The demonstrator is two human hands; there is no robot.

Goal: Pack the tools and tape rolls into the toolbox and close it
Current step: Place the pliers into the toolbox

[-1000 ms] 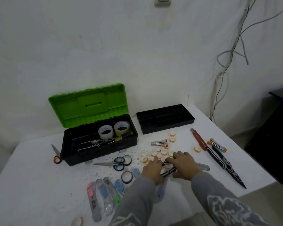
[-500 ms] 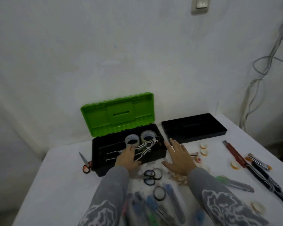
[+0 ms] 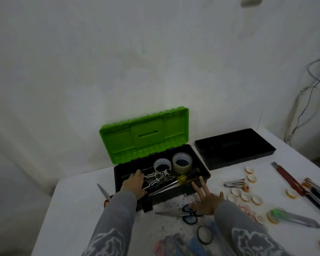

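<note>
The white bench [image 3: 78,209] carries the black toolbox [image 3: 166,197], its green lid [image 3: 144,133] standing open, with a black tray [image 3: 233,148] just beside it on the right. The left hand [image 3: 134,184] lies on patterned pliers [image 3: 158,177] inside the toolbox; whether its fingers [image 3: 138,173] clamp them I cannot tell. The right hand [image 3: 208,203] hovers near the front wall, fingers spread apart. 2 tape rolls [image 3: 182,162] stand inside at the back.
</note>
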